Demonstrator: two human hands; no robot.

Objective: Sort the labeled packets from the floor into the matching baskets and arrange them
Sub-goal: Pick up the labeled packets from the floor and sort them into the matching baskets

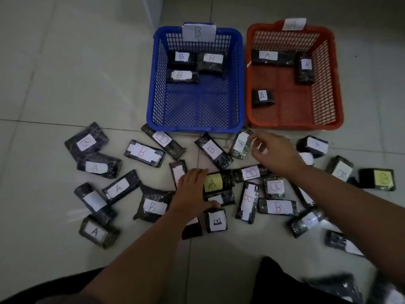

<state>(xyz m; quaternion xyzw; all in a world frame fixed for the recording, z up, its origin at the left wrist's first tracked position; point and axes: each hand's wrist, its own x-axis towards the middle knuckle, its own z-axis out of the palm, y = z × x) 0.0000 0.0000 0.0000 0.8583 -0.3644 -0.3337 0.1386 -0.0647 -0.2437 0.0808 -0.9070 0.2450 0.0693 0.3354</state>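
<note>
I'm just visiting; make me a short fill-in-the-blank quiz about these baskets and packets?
1. The blue basket carries a tag with the letter ___.
2. The red basket holds ___ packets.
3. The packet by the left hand marked A has a ___ label.
4. The right hand reaches toward a packet lettered ___.

Missing words: B; three; yellow; A

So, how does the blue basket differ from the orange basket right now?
The blue basket carries a paper tag marked B, while the orange basket carries one that seems to read A. The blue basket holds three B packets grouped at its far end; the orange basket's three A packets are spread out, one alone near the front left. Both are lattice plastic baskets side by side on the floor.
</note>
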